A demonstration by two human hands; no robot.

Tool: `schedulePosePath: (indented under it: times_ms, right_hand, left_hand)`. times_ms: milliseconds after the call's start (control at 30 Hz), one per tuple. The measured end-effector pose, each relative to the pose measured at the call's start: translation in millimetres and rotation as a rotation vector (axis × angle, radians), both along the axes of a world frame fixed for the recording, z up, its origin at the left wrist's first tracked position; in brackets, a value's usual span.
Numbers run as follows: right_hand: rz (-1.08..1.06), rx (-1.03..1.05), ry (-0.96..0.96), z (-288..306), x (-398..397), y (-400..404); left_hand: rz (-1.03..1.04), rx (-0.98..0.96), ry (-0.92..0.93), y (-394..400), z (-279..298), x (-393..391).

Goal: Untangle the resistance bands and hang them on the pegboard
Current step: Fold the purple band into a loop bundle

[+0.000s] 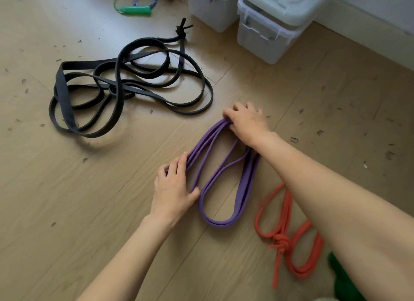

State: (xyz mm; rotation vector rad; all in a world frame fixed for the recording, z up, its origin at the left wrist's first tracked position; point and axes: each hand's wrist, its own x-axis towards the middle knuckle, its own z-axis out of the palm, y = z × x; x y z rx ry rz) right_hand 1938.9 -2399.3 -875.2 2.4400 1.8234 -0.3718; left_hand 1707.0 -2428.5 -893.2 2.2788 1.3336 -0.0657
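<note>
So this looks like the tidy-up part of the untangling step: the purple band (220, 179) lies on the wooden floor (67, 200) folded into a neat bundle of loops, no knots I can see. The right hand (247, 123) has its fingers curled round the far end of the bundle, and the left hand (174, 188) grips the strands along the near-left side. Next move, I'd guess, is lifting it as 1 gathered bundle without letting the loops slip apart, then getting it onto the pegboard (not in view). Still to do: the black band (125, 88) sprawled in a tangle and the orange band (289, 240) with a tight knot. Writing-wise, the storage bin (266, 29) has a red-outlined label, too small to read.
</note>
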Motion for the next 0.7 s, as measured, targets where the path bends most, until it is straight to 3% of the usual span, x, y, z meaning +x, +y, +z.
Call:
schedulePosePath:
  times_ms: [233, 433, 600, 700]
  right_hand:
    - [-0.312, 0.007, 0.248, -3, 7, -23]
    - [-0.428, 0.08, 0.168, -2, 2, -31]
    - [-0.627, 0.109, 0.155, -2, 2, -30]
    - [-0.671, 0.125, 0.118, -5, 0, -31]
  left_hand:
    - [-0.025, 0.102, 0.043, 5, 6, 0]
    - [-0.049, 0.021, 0.118, -4, 3, -4]
    - [-0.059, 0.116, -0.032, -6, 10, -6]
    - [-0.036, 0.139, 0.058, -15, 8, 2]
